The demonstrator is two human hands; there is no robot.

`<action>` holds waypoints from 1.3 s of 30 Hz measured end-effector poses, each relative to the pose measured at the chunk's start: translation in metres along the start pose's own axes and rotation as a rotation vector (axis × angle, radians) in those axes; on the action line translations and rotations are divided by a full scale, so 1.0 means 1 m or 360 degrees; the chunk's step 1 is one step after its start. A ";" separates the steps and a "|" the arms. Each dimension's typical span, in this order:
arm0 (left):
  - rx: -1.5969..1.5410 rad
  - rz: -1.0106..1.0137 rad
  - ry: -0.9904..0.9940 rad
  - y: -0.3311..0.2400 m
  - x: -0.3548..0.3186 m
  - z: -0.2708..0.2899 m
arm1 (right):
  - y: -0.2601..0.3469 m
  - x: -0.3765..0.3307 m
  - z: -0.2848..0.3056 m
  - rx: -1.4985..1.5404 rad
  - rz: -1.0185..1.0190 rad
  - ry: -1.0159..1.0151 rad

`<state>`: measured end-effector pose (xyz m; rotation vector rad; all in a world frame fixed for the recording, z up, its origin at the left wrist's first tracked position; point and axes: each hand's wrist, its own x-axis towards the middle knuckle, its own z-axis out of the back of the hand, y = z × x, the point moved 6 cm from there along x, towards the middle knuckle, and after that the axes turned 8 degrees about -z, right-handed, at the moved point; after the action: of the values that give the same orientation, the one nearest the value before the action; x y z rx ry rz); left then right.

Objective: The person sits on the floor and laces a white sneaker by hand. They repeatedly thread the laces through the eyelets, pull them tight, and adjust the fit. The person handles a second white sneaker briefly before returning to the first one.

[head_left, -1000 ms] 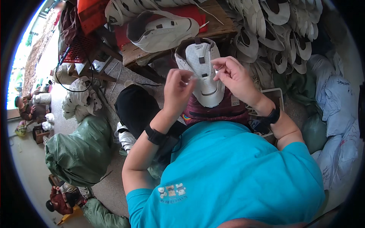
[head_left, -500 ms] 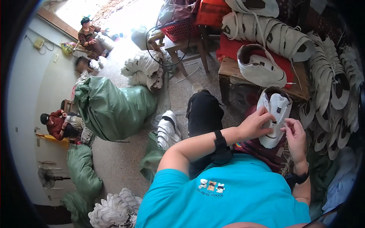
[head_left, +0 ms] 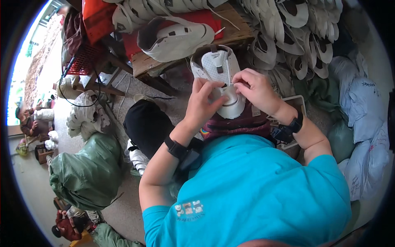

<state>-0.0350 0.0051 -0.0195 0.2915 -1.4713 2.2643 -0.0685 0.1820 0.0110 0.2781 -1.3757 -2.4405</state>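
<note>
A white shoe upper [head_left: 220, 70] with a mesh tongue and dark lining lies before me on a maroon cloth [head_left: 230, 126] at my lap, toe towards me. My left hand [head_left: 205, 98] grips its left side, with the thumb over the toe area and the index finger by the lace opening. At the right edge of that opening, my right hand [head_left: 256, 88] is closed in a pinch; whatever is between the fingertips is too small to make out. Beyond, a second white shoe upper [head_left: 177, 41] with a loose lace rests on a wooden stool [head_left: 154, 70].
Nested white uppers [head_left: 164, 6] lie on the stool's far side, and more hang in stacks [head_left: 288, 33] at the right. Green sacks [head_left: 88, 171] stand left, pale sacks [head_left: 362, 107] right. A red basket [head_left: 82, 61] is far left. Other people [head_left: 68, 224] sit along the left.
My view has turned to the right, so the scene sits further left. My right hand has come in to the lace opening, nearer my left hand, which stays on the shoe upper.
</note>
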 end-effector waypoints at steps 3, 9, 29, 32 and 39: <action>0.0011 -0.0002 0.0010 -0.001 -0.002 -0.002 | 0.013 -0.004 0.000 -0.0245 0.0255 -0.0107; 0.0077 -0.0100 -0.0001 -0.003 -0.006 -0.002 | 0.023 -0.004 -0.010 -0.0580 0.0387 -0.0288; 0.0062 -0.0001 0.0093 0.002 -0.001 0.001 | 0.004 0.019 -0.014 -0.0004 -0.0044 0.0213; 0.0046 0.0053 0.0118 0.001 0.002 0.000 | 0.001 0.016 -0.006 -0.0146 0.0106 0.0165; 0.0011 0.0084 0.0049 0.007 0.000 -0.003 | 0.004 0.014 -0.016 -0.0229 0.0226 0.0096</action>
<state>-0.0381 0.0056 -0.0264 0.2216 -1.4721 2.3053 -0.0755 0.1617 0.0060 0.2095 -1.1476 -2.3787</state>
